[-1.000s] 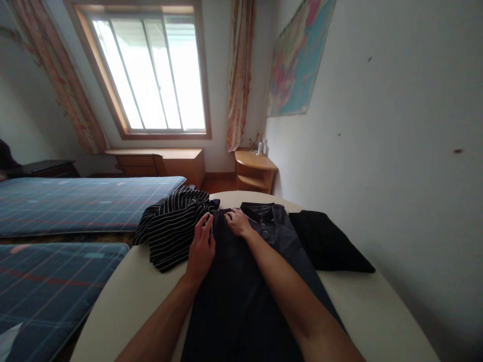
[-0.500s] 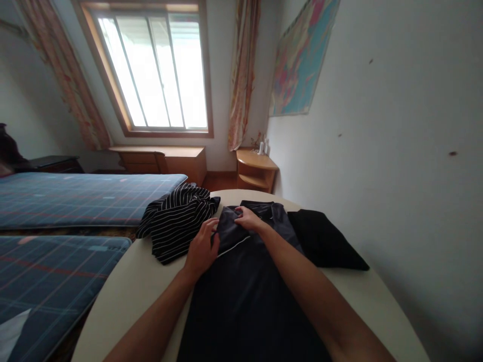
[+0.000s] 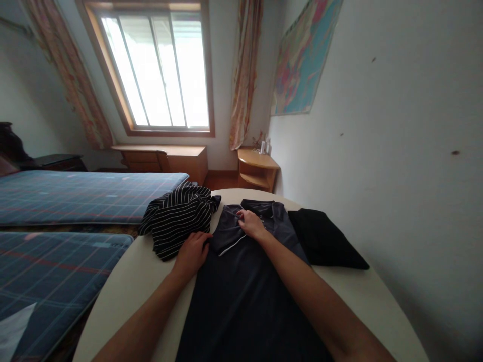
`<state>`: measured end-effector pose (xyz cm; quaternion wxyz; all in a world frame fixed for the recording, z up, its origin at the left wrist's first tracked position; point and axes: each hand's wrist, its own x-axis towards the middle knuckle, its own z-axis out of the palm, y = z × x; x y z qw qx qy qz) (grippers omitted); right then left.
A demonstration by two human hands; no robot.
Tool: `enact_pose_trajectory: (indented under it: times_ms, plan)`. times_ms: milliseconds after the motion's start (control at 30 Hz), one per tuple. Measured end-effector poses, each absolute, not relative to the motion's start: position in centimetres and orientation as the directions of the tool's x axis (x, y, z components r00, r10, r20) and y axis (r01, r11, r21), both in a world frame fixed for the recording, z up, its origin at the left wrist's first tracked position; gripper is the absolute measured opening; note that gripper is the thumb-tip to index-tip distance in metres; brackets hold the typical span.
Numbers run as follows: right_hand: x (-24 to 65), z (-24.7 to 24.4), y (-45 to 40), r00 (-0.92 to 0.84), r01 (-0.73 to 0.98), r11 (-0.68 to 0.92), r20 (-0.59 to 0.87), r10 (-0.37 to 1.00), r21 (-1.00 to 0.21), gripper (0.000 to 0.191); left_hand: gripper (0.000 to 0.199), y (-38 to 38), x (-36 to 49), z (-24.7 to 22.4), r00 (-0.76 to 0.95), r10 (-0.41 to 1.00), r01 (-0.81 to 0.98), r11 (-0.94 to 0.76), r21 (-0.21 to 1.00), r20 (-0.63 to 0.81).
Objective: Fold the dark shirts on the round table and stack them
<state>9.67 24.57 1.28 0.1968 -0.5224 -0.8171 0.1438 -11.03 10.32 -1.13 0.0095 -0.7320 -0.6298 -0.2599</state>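
Both hands on the dark shirt's upper end, bare table to either side

The dark shirt [image 3: 245, 296] lies lengthwise before me on the round cream table [image 3: 130, 276], its collar [image 3: 257, 204] short of the far rim, its lower end running out of my view at the bottom. One sleeve [image 3: 226, 231] lies across its upper left part, the white-trimmed cuff slanting over the body.

My right hand [image 3: 252, 224] rests on that sleeve near the collar, fingers curled; I cannot tell whether I am pinching cloth. My left hand [image 3: 191, 254] is at the shirt's left edge, fingertips by the sleeve, thumb and forefinger apart.

Room is tightest on the upper left: the striped cloth [image 3: 181, 216] is bunched just beside my left fingers, covering part of the rim, with only a thin strip of table between it and the sleeve. On the right, the black folded cloth [image 3: 324, 239] meets the shirt's edge; nearer me, beyond my right forearm, bare tabletop reaches to the rim. More lies bare outside my left forearm, and a narrow band behind the collar.
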Motion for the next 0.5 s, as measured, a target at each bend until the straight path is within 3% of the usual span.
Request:
enact_pose_trajectory:
  times_ms: [167,300,500]
  plan:
    - [7.5,1.8,24.9,-0.434,0.832,0.481,0.215,0.875,-0.278,0.034,0.027,10.0,-10.1,0.0,0.031,0.922,0.982,-0.100,0.161,0.386]
    - [5.3,1.3,25.5,-0.434,0.839,0.473,0.192,0.880,-0.269,0.048,0.026,9.6,-9.5,0.4,0.033,0.920,0.994,-0.070,0.083,0.390]
    - [4.2,-0.3,27.3,-0.487,0.829,0.488,0.074,0.870,-0.274,0.064,0.025,9.5,-9.2,0.3,-0.012,0.931,0.995,-0.024,0.093,0.364]
